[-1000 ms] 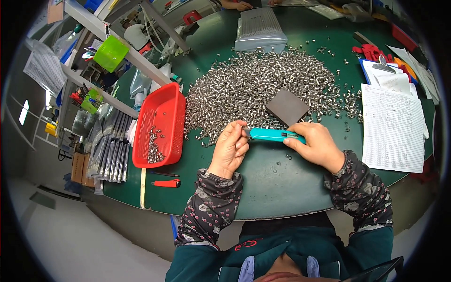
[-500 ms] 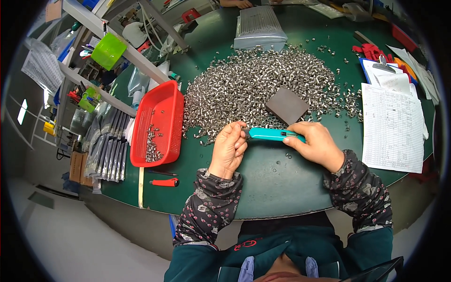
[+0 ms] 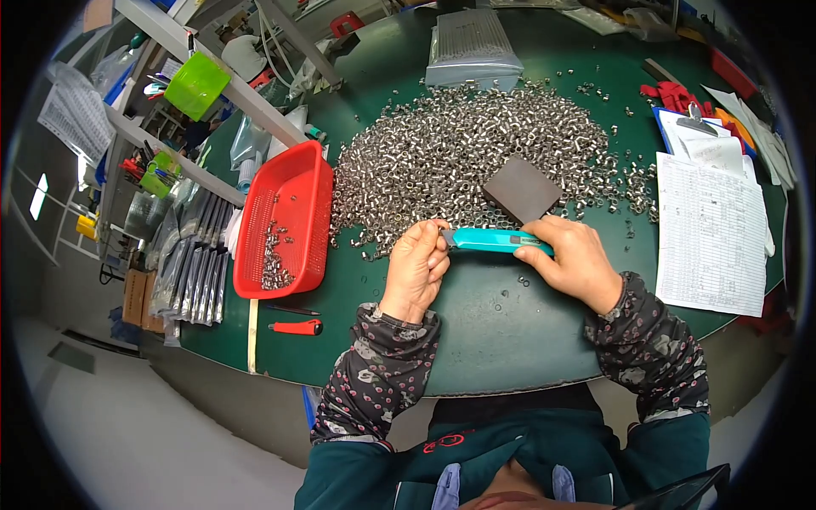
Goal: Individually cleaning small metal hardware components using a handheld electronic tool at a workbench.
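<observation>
My right hand is wrapped round the handle of a teal utility knife, held level above the near side of the table. The knife's front end points left and meets the fingertips of my left hand. Thumb and forefinger of that hand are pinched together, the other fingers curled; whatever lies between them is hidden. Just beyond both hands spreads a big heap of small silvery metal rings. A dark grey-brown block rests on the heap's near right edge.
At left stands a red plastic basket with some rings inside. A red utility knife lies near it. Printed sheets and a clipboard are at right, red gloves behind. A bagged bundle of tubes lies at the far side.
The whole view has shifted very slightly. Both hands and the teal knife keep nearly the same pose, with the front end still at the left fingertips.
</observation>
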A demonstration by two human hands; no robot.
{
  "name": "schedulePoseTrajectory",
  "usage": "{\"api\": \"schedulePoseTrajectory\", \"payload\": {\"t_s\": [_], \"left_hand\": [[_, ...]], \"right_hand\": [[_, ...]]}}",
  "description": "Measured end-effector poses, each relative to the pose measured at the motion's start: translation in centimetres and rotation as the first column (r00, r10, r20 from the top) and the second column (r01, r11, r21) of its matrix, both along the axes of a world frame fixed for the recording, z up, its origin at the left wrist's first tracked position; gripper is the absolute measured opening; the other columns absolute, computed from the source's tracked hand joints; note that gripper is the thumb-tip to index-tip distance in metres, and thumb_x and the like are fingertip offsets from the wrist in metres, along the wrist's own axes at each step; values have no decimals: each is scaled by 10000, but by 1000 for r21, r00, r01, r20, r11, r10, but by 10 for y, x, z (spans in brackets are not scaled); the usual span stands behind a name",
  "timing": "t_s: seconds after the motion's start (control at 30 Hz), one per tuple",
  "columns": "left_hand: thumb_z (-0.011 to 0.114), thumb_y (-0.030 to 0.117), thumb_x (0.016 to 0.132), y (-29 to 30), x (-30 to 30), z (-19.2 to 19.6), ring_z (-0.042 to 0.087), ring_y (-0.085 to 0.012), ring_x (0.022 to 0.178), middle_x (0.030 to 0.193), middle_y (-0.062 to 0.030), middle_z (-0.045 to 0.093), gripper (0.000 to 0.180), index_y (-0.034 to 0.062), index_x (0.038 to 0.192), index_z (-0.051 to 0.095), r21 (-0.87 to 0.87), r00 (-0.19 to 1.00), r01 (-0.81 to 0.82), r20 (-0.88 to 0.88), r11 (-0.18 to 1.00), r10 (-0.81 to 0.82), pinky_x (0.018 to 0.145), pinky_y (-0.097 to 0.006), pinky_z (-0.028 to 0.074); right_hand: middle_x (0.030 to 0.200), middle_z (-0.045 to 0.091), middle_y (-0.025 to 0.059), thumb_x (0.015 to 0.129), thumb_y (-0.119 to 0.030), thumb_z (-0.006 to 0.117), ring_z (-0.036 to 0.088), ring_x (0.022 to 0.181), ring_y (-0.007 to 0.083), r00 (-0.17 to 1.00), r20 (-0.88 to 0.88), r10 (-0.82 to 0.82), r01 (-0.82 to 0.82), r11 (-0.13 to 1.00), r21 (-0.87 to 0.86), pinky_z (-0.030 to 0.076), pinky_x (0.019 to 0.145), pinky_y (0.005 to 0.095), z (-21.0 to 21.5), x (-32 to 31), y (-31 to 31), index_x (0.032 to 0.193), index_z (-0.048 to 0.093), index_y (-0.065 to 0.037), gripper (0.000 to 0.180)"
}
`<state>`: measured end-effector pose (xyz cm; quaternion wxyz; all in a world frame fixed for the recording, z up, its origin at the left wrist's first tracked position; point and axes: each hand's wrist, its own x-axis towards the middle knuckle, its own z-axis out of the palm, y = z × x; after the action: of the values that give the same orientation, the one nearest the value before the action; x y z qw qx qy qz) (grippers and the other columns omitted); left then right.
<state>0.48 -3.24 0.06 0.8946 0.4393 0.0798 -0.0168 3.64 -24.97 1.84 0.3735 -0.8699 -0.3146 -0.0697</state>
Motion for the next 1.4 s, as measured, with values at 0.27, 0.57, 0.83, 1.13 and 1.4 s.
{"api": "schedulePoseTrajectory", "payload": {"t_s": [0.27,0.57,0.83,1.13,1.4], "left_hand": [[478,192,857,-1,0,0,320,-15,437,617,8,471,175,24,867,528,29,1000,-7,-7,1000,7,344,-138,238],[471,190,861,-1,1,-1,301,-12,421,600,13,456,166,38,838,534,76,1000,-11,14,997,10,343,-142,227],[463,208,864,-1,1,0,289,-19,416,576,11,431,175,53,814,529,160,1000,-31,8,987,30,342,-146,215],[462,204,866,-1,1,1,280,-19,402,553,21,408,159,77,788,519,172,999,-38,-20,984,42,338,-149,203],[461,215,866,-3,0,7,277,-16,404,543,29,385,180,80,753,498,249,997,-56,-41,967,68,339,-146,204]], "right_hand": [[720,553,102,730,-274,585,551,673,286,999,40,-6,6,1000,-7,430,569,371,0,0,0,847,582,-40,262],[719,546,100,723,-255,590,549,675,283,996,89,-16,18,1000,-23,431,570,371,4,-1,-1,840,581,-42,243],[711,542,90,707,-238,605,548,669,270,993,117,-22,25,999,-26,434,565,364,5,-1,0,834,579,-48,230],[704,530,79,687,-230,619,547,660,258,988,154,-22,28,999,-40,435,548,359,5,-2,-1,824,575,-54,227],[696,518,78,678,-234,627,542,655,259,983,181,-13,21,999,-39,432,540,359,4,-2,0,819,569,-56,234]]}}
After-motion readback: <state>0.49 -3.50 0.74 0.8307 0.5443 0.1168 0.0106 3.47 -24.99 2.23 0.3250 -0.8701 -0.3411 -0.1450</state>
